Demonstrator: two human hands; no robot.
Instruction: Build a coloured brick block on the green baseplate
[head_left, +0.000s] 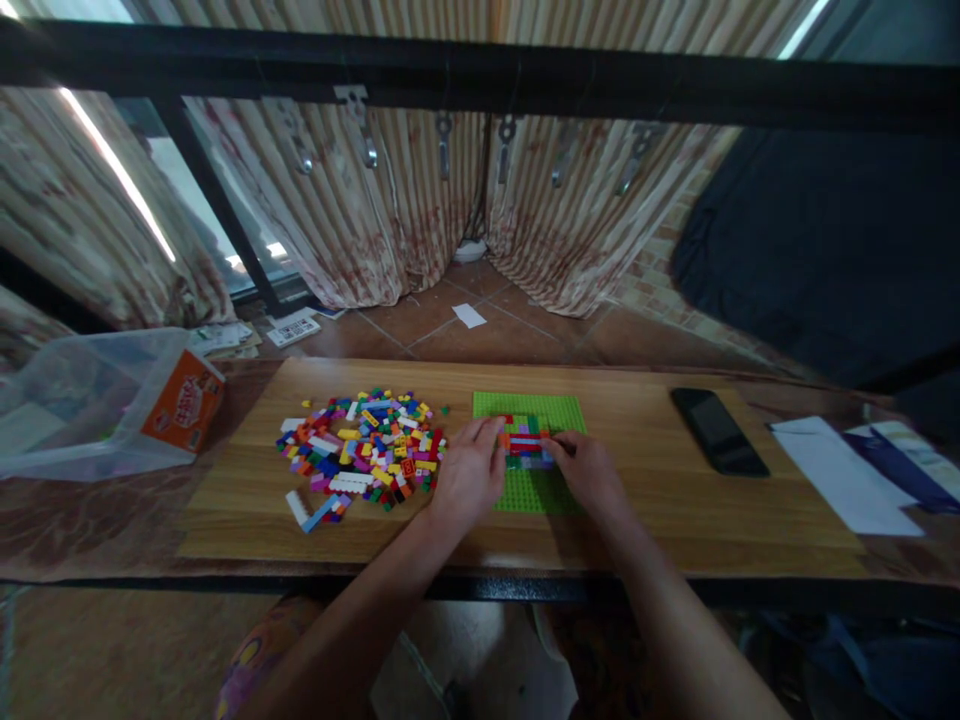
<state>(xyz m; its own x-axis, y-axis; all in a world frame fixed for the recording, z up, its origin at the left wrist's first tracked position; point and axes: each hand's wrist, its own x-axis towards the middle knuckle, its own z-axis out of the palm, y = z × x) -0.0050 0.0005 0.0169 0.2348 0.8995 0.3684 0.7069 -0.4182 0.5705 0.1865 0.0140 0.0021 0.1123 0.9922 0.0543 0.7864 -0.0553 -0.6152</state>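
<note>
A green studded baseplate (540,495) lies on the wooden board. On it stands a low build of coloured toy bricks (526,442), with red, green, pale blue and purple pieces. My left hand (471,468) grips the left side of this build, its fingers bent against the bricks. From the other side, my right hand (589,468) has thumb and fingers pinched at the build's right edge. Whether a separate small brick is between those fingertips is too small to tell. Just left of my left hand spreads a pile of loose toy bricks (367,440) in many colours.
The wooden board (645,520) carries a black phone (718,432) at the right. A clear plastic bin (97,390) with an orange label stands at the left. White papers (847,475) lie beyond the board's right end. A dark metal bar (480,75) crosses above the far side.
</note>
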